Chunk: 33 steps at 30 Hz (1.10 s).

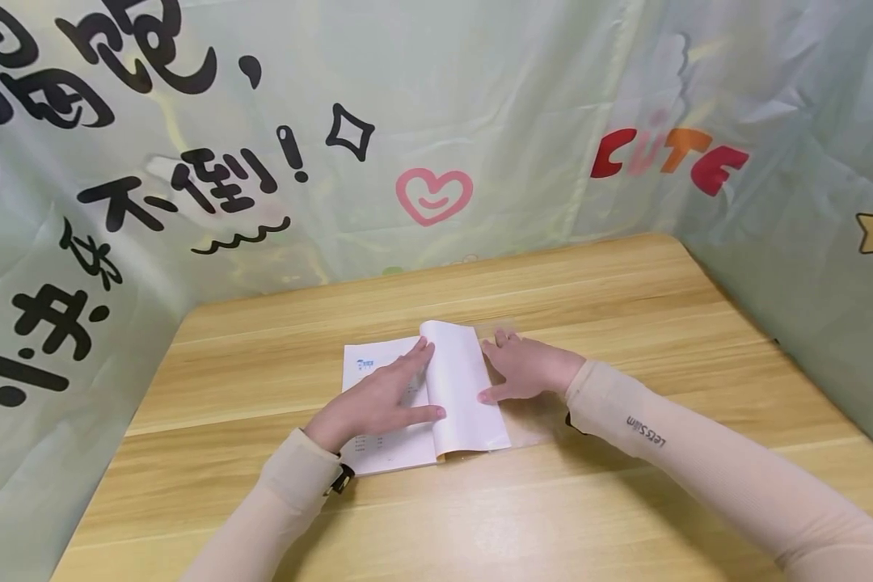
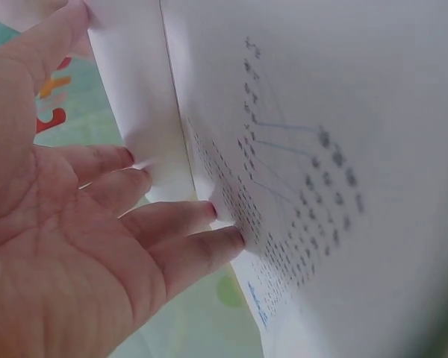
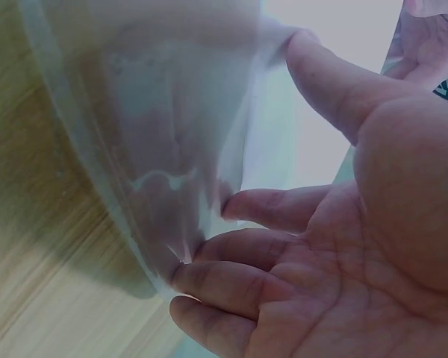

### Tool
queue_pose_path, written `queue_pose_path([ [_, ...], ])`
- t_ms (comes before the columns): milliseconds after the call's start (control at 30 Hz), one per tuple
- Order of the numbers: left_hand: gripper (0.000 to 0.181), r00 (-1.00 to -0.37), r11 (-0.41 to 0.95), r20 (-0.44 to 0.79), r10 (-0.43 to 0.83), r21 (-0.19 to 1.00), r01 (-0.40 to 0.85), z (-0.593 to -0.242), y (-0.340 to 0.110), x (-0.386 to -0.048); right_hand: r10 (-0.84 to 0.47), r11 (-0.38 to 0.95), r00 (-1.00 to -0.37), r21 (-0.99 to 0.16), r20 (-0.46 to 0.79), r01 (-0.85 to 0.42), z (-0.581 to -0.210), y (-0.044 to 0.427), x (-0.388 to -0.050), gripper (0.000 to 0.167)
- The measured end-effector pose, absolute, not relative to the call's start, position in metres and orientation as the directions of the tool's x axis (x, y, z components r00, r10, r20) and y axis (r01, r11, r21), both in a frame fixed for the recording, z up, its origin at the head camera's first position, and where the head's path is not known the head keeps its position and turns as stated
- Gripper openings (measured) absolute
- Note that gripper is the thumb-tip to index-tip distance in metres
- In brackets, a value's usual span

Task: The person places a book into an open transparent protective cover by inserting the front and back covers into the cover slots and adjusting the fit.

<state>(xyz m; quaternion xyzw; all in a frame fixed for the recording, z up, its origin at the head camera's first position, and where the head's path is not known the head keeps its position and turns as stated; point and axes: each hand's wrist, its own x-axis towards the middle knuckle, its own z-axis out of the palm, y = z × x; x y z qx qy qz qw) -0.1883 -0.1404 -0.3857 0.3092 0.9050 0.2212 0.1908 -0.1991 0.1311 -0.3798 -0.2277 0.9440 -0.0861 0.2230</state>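
An open booklet (image 1: 360,372) lies on the table, its left page printed with small text and a blue mark. Its white leaf or cover (image 1: 457,388) bulges up on the right side. My left hand (image 1: 381,396) rests with spread, straight fingers along the fold between the two; in the left wrist view, fingertips touch the printed page (image 2: 388,186). A clear plastic sheet (image 3: 149,171) extends beyond the white leaf's right edge. Fingertips of my right hand (image 1: 527,368) touch this plastic, while the thumb lies at the white leaf's edge.
The wood-grain table (image 1: 262,364) surrounds the booklet on every side. A pale fabric curtain (image 1: 524,81) with black characters, a pink heart and coloured letters hangs behind and along both sides of the table.
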Motion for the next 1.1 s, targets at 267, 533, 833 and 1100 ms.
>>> queue_pose_path([
  [267,0.105,-0.747,0.717,-0.218,0.629,0.534,0.448,-0.3880,-0.1441,-0.1893,-0.478,0.876,-0.796,-0.262,-0.371,-0.405,-0.3832,0.1313,-0.2005,0.095],
  [533,0.102,-0.756,0.732,-0.236,0.610,0.534,0.424,-0.3856,-0.1483,-0.1879,-0.476,0.877,-0.790,-0.272,-0.386,-0.396,-0.3820,0.1325,-0.2002,0.096],
  [833,0.090,-0.748,0.710,-0.195,0.634,0.531,0.463,-0.3886,-0.1493,-0.1888,-0.468,0.881,-0.792,-0.284,-0.392,-0.379,-0.3801,0.1326,-0.2003,0.096],
  [1100,0.089,-0.759,0.719,-0.187,0.623,0.518,0.463,-0.3907,-0.1479,-0.1881,-0.465,0.882,-0.787,-0.294,-0.406,-0.369,-0.3798,0.1323,-0.1995,0.096],
])
